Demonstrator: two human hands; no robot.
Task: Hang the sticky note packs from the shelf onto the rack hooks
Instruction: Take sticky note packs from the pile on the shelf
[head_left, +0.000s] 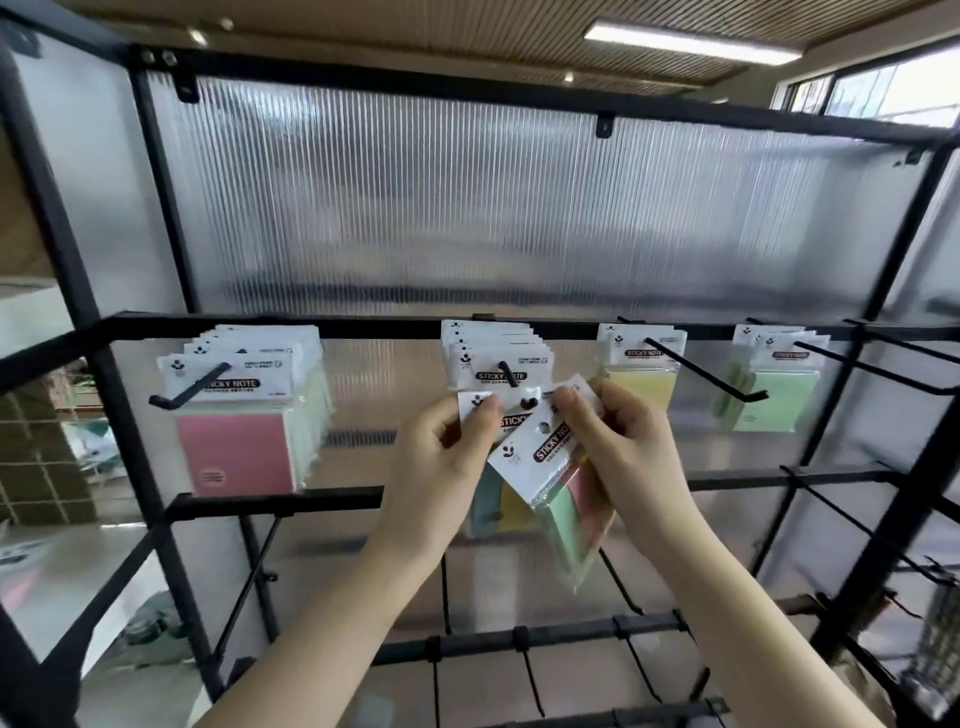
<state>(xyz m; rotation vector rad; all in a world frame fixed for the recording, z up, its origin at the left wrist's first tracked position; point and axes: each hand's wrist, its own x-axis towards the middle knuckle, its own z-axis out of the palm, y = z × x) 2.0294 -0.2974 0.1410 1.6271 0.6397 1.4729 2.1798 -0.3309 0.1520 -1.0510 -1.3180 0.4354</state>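
— Where's the pack?

— My left hand (447, 441) pinches one sticky note pack (480, 410) by its white header, right at the middle hook (511, 379) tip. My right hand (613, 441) grips a tilted second pack (550, 478), its lower corner pointing to five o'clock.

— Any room?

— Long bare hook (706, 371) at two o'clock, few packs behind it. The pink-fronted stack (239, 415) at nine o'clock sits well apart.
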